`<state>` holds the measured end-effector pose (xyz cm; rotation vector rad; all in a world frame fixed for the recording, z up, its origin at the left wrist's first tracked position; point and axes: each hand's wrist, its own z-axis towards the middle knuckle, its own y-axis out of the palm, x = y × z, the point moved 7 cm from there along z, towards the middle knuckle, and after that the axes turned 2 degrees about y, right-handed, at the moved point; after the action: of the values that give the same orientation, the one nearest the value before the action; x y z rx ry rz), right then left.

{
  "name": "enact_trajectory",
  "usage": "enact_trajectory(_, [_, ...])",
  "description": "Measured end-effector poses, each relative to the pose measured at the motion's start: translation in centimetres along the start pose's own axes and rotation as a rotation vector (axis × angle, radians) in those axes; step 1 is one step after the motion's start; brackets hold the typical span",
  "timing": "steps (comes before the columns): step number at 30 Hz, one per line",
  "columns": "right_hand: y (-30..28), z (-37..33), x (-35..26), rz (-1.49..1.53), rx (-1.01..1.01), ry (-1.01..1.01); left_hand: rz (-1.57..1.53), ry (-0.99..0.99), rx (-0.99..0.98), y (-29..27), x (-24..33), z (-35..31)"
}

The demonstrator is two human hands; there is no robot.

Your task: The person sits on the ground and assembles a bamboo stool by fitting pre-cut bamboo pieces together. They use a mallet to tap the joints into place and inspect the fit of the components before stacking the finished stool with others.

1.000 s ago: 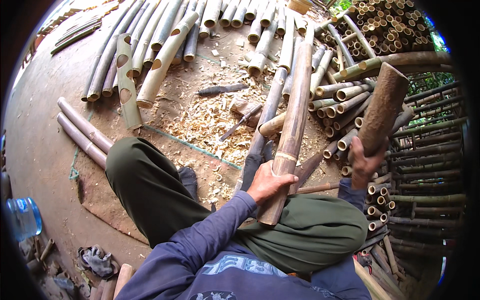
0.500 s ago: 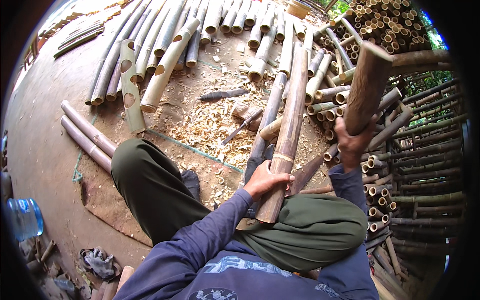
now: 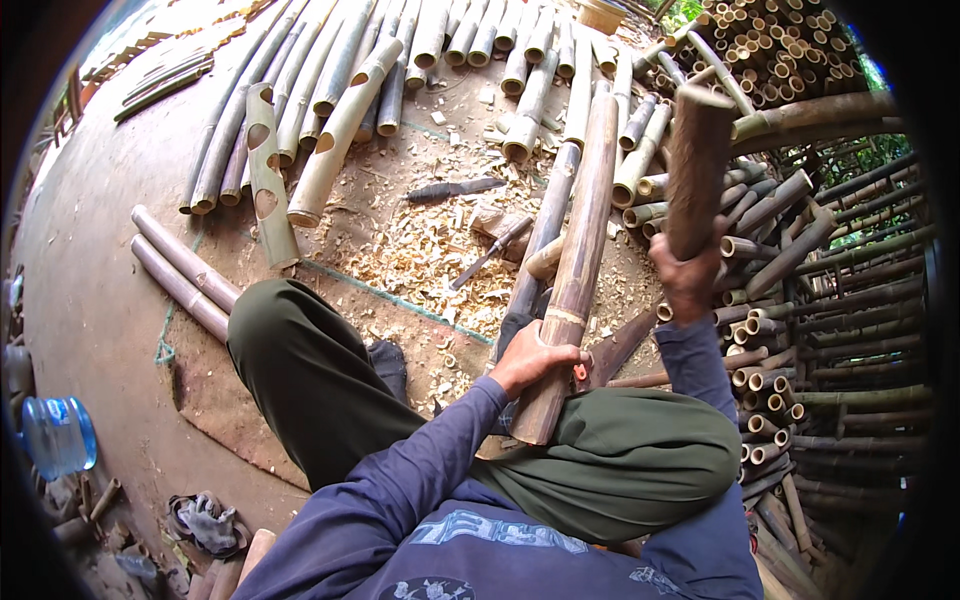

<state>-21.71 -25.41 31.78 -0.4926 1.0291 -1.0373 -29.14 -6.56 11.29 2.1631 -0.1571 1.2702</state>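
Observation:
A bamboo pole [image 3: 586, 220] slopes from my lap away across a darker bamboo pole [image 3: 545, 235] on the ground. My left hand [image 3: 538, 360] is closed over its near part, thumb across the top, just below a pale node. Raised at the right, my right hand [image 3: 688, 275] grips the lower end of a thick, rough wooden club [image 3: 695, 165], which stands nearly upright and apart from the bamboo. Beyond my left hand, a chisel-like tool [image 3: 492, 252] lies by a wood block among pale shavings [image 3: 410, 255]. A dark-sheathed knife [image 3: 455, 189] rests farther off.
A saw blade [image 3: 618, 347] lies beside my right knee. Two bamboo lengths with cut holes [image 3: 268, 190] lie ahead on the left, near rows of bamboo tubes [image 3: 340, 60]. Stacked bamboo [image 3: 765, 400] fills the right side. A clear water jug [image 3: 58, 437] is at far left.
The wooden club in my right hand has swung to the left and stands more upright. My left hand keeps its place on the bamboo pole. The whole view has shifted slightly.

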Motion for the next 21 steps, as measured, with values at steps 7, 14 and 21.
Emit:
enact_trajectory(7, [4.3,-1.3,2.3,-0.185,-0.335,0.029,0.025,-0.041,0.029,-1.1,-2.8,1.0])
enact_trajectory(14, [2.6,-3.9,4.3,0.004,-0.089,0.093,0.037,-0.048,-0.023,-0.1,-1.2,0.4])
enact_trajectory(21, [1.8,-11.9,9.4,0.012,-0.008,0.158,-0.08,-0.064,-0.013,-1.9,-2.0,-0.1])
